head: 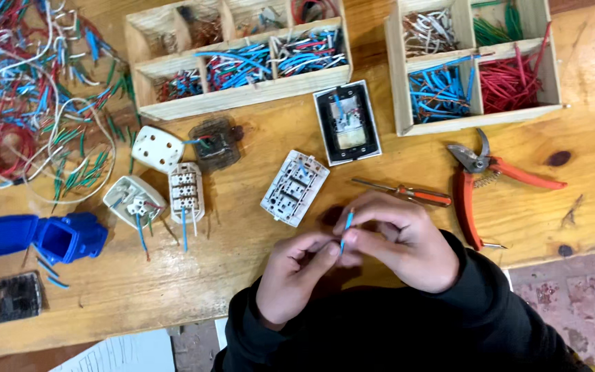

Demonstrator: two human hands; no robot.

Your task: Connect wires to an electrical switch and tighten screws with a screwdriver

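Between both hands' fingers [350,238], short blue wire piece [346,226], thin, upright

light: even, bright, soft | shadows: faint, short | glare: none | focus: slightly soft overall

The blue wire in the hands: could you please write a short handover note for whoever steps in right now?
Left hand: pinches the lower end of the blue wire.
Right hand: grips the same wire higher up, fingertips at its top.
Nearby: white switch module just above the hands, screwdriver beside it, orange pruners to the right, wire trays at the back.
Done: one short wire is picked out and in hand.
Left: the wire is not in any module; the screwdriver lies untouched.
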